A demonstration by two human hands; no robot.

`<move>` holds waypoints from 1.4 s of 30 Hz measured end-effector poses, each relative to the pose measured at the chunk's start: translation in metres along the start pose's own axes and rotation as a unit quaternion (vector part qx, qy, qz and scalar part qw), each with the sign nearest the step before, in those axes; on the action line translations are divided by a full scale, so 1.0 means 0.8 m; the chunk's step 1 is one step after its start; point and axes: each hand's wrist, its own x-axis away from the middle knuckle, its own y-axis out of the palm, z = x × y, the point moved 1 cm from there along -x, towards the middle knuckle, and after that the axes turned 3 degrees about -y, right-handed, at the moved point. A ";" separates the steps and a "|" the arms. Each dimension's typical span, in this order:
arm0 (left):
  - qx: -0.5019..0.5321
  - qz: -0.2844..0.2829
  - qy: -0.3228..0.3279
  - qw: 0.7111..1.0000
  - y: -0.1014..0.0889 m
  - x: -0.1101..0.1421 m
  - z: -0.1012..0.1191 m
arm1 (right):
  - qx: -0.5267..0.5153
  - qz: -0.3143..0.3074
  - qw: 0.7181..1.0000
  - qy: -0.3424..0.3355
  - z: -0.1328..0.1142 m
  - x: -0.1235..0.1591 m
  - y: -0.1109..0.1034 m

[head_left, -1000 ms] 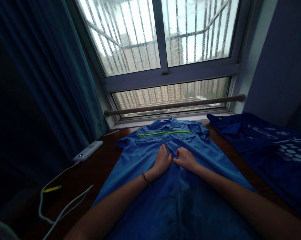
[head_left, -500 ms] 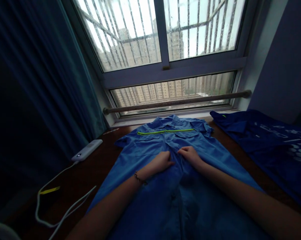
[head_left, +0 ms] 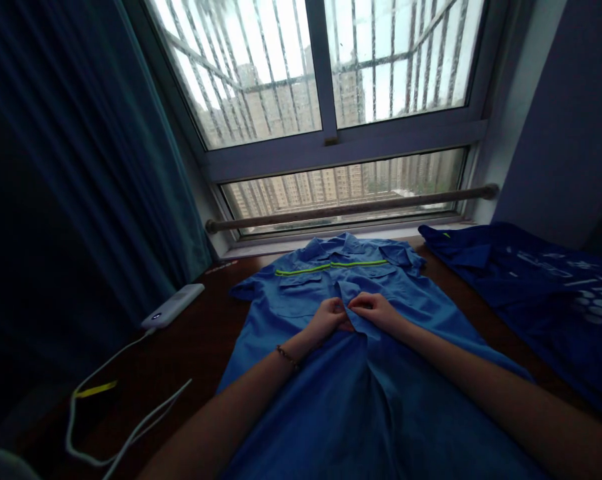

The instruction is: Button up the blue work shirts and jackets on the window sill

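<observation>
A blue short-sleeved work shirt (head_left: 301, 373) lies spread on the dark wooden surface, its collar toward the window and a yellow-green stripe across the chest. At the middle of its front, my left hand (head_left: 332, 316) is closed on the left side of the front placket. Close beside it, my right hand (head_left: 375, 311) pinches the placket's other edge. A fold of the placket stands raised between the two hands. Whether a button is under the fingers I cannot make out.
A darker blue garment (head_left: 511, 287) with white print lies at the right. On the left are a white power bank (head_left: 173, 307), its white cable (head_left: 135, 427) and a yellow strip (head_left: 97, 389). Behind stand a window with a rail (head_left: 351, 209) and a blue curtain (head_left: 105, 147).
My hands have come closer together at the placket. The fabric between them is now lifted into a raised fold, and the lower shirt front has shifted.
</observation>
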 end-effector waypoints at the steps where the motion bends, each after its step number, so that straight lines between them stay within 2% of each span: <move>1: 0.017 0.017 0.002 1.000 0.000 0.000 -0.001 | 0.009 0.007 1.000 0.000 0.000 0.001 -0.001; 3: 0.041 0.037 0.006 0.998 -0.002 0.001 -0.003 | 0.028 0.024 0.999 0.000 -0.002 0.004 -0.001; 7: 0.048 0.033 0.018 0.998 -0.002 0.005 -0.002 | 0.057 0.060 0.996 -0.030 -0.012 0.013 0.001; 11: 0.026 0.022 0.026 0.999 -0.001 0.007 0.000 | 0.082 0.062 0.992 -0.072 -0.022 0.019 0.004; 16: -0.002 0.013 0.040 0.999 0.001 0.009 0.000 | 0.100 0.069 0.989 -0.090 -0.027 0.022 0.006; 20: -0.012 0.036 0.042 0.998 0.001 0.010 -0.001 | 0.109 0.066 0.988 -0.092 -0.028 0.022 0.005; 24: -0.017 0.079 0.038 0.996 -0.003 0.009 -0.001 | 0.156 0.072 0.983 -0.064 -0.026 0.021 0.006; 27: -0.027 0.075 0.038 0.996 -0.005 0.010 -0.001 | 0.194 0.077 0.976 -0.058 -0.024 0.023 0.007; 31: 0.008 0.046 0.022 0.999 -0.004 0.011 0.001 | 0.264 0.057 0.958 -0.098 -0.028 0.028 0.011; 35: 0.002 0.087 0.039 0.995 0.001 0.011 0.001 | 0.320 0.030 0.937 -0.133 -0.034 0.031 0.015; 38: 0.024 0.121 0.045 0.991 0.003 0.010 -0.001 | 0.309 0.038 0.941 -0.132 -0.036 0.031 0.017; 42: 0.042 0.130 0.042 0.990 0.003 0.009 -0.003 | 0.255 0.050 0.959 -0.110 -0.036 0.031 0.017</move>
